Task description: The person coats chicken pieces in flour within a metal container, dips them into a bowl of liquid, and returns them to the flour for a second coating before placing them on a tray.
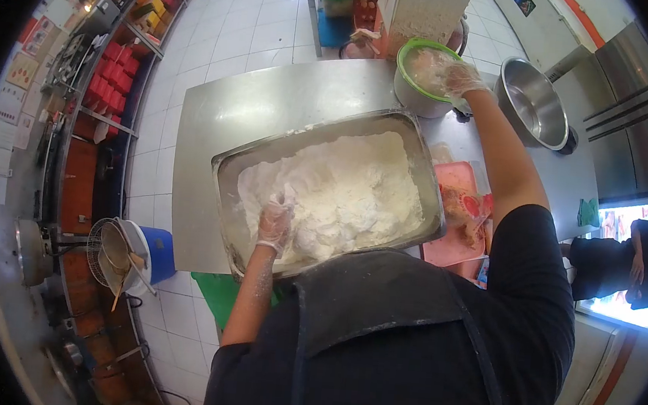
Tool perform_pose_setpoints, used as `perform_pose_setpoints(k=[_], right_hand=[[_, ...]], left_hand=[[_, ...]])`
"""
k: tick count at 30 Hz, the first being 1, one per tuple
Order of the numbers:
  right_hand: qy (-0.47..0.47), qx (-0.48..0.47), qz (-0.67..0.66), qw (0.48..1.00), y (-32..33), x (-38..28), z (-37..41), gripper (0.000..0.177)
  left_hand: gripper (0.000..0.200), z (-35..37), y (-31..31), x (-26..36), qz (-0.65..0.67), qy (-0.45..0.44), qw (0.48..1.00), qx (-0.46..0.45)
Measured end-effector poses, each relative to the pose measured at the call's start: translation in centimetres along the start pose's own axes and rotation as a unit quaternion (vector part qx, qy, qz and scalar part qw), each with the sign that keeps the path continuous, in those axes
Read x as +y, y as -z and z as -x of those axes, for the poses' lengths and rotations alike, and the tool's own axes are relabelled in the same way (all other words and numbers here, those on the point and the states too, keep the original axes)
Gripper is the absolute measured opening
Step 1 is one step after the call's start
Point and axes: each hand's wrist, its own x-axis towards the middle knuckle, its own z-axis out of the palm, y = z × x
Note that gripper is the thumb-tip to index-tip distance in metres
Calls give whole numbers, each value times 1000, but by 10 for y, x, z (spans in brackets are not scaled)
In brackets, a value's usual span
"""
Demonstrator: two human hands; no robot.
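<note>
A large metal tray on the steel table holds white flour with flour-coated lumps in its front half. My left hand, in a clear plastic glove, is in the flour at the tray's left part; flour hides its fingertips, and whether they hold anything does not show. At the table's far edge stands a round tub with a green rim. My right hand, also gloved, reaches over the tub's right rim. Its fingers are blurred against the pale wet contents, so their grip is unclear.
A steel pot stands right of the tub. Beside the metal tray lies a pink tray with breaded-looking pieces and a red object. A blue bucket with wire strainers is at left. Another person stands at far right.
</note>
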Motion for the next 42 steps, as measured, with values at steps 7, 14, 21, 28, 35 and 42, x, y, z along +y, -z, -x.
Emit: perform_pose_setpoints(k=[7, 14, 21, 28, 35, 42], right_hand=[[-44, 39, 0, 998, -23, -7, 3, 30], [-58, -57, 35, 996, 23, -19, 16, 32], [136, 114, 85, 981, 65, -89, 74, 36], [384, 11, -408, 828, -22, -267, 140, 55], [-182, -207, -855, 440, -36, -365, 180, 58], [-211, -111, -816, 527, -33, -336, 172, 52]], left_hand=[[43, -4, 1, -8, 11, -5, 1000, -12], [40, 0, 0, 25, -14, 7, 1000, -24], [36, -8, 2, 1, 210, 45, 974, -71], [58, -55, -83, 22, 408, 88, 905, -80], [49, -4, -102, 115, 433, 197, 876, -73], [55, 13, -98, 144, 471, 152, 862, -112]])
